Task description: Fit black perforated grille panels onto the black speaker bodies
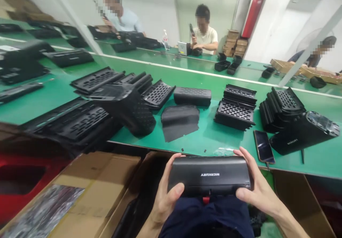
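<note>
A black plastic housing [208, 170] with white "MERKURY" lettering, upside down from my side, is held level over my lap at the bench's front edge. My left hand [167, 191] grips its left end, thumb on the near face. Around the right end wraps my right hand [255, 186], thumb likewise in front. Just beyond lie thin dark sheets [180, 120] in a pile and a similar black casing [192, 95]. A phone [264, 146] rests to the right of my right hand, and a scrap of clear film [224, 151] lies near its fingertips.
Slotted black panels [235, 111] stand stacked on the green bench [149, 142]. Tall black housings [128, 110] stand left and right [294, 138]. An open cardboard box [98, 181] sits below the edge at left. Two people [205, 35] work across the bench, another person at far right.
</note>
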Available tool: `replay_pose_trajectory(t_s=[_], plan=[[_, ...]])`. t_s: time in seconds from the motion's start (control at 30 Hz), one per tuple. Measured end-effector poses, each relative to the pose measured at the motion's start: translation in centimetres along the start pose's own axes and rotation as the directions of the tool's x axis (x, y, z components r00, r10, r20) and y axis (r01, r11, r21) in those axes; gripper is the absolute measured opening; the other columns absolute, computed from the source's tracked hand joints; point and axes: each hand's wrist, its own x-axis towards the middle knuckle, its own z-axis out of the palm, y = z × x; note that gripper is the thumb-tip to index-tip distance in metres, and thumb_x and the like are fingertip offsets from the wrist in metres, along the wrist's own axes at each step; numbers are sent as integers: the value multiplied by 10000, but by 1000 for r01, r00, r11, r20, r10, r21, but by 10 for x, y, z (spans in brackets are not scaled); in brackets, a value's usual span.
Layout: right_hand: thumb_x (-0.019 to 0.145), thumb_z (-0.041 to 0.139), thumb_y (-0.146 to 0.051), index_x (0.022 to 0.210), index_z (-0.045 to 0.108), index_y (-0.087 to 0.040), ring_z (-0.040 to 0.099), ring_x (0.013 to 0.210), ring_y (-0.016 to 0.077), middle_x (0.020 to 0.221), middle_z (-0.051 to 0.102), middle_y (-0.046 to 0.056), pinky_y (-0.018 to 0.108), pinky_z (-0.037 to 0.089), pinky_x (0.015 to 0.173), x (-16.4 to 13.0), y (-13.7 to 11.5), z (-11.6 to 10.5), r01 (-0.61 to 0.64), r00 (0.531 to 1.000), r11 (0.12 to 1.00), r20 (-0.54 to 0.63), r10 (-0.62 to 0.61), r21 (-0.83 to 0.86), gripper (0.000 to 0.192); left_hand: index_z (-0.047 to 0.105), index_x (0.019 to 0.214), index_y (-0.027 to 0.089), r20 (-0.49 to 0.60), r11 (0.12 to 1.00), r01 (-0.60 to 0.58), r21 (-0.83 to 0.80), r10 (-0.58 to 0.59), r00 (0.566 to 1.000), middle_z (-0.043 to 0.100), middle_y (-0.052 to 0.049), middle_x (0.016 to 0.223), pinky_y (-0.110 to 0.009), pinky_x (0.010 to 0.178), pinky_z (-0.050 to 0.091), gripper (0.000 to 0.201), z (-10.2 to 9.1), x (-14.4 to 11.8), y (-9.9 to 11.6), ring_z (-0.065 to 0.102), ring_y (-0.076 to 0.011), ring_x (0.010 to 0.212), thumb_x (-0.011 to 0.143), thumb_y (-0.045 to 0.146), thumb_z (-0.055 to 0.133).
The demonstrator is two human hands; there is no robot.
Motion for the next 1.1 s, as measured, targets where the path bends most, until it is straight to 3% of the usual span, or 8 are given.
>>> replay_pose_trajectory(t_s=[0.07,0.2,0.33,0.5,0.73,0.93,1.0,1.1], plan=[[806,743,-739,1596,300,-298,490,1406,364,1612,396,138,475,455,1124,-12,5,4,-60,998,994,22,59,94,1007,552,1414,274,9,997,59,46,-60,998,601,-82,1404,-422,1047,484,813,-5,-5,-2,598,-352,1211,700,573,799],[830,746,-650,1494,413,-275,546,1321,353,1534,476,126,415,518,1017,-31,14,17,-120,988,980,-80,134,156,831,530,1431,242,-1,984,147,105,-148,989,614,-99,1392,-461,1093,455,857,-9,-12,-14,598,-374,1224,698,601,792],[844,727,-646,1502,426,-268,529,1342,359,1515,495,126,431,492,1054,-48,27,20,-213,968,965,-104,230,157,816,478,1498,239,54,954,259,150,-269,961,609,-103,1427,-450,1164,381,917,-10,-22,-23,525,-389,1349,735,664,755],[784,729,-772,1623,214,-307,497,1385,371,1622,356,142,477,439,1113,-79,47,25,-277,952,941,-78,297,196,1089,444,1533,221,189,957,200,210,-240,952,526,-133,1522,-432,1091,442,984,-14,-32,-27,535,-404,1329,709,636,786],[787,752,-696,1496,395,-279,498,1347,377,1517,477,126,405,498,993,-102,71,38,-330,910,928,-202,362,176,897,454,1497,194,247,966,173,192,-218,944,649,-132,1301,-447,1008,484,958,-18,-37,-67,637,-378,1146,708,620,790],[768,742,-741,1527,411,-274,503,1382,390,1523,502,152,484,459,1090,-109,102,32,-454,863,840,-89,497,296,950,338,1604,202,345,920,253,298,-351,870,444,-180,1599,-549,1215,323,1102,-36,-35,-90,428,-444,1457,716,637,824],[744,771,-738,1585,349,-277,469,1425,387,1582,447,156,499,423,1138,-114,108,31,-457,868,834,-48,494,308,1048,306,1622,199,369,916,286,280,-378,849,454,-186,1603,-555,1224,319,1147,-39,-32,-92,427,-440,1466,703,636,837],[725,820,-687,1607,302,-251,480,1414,390,1585,425,177,518,395,1163,-126,106,33,-430,884,872,-86,459,236,1112,385,1589,190,327,919,303,251,-375,867,541,-172,1545,-541,1226,335,1053,-30,-32,-90,464,-430,1446,731,627,811]])
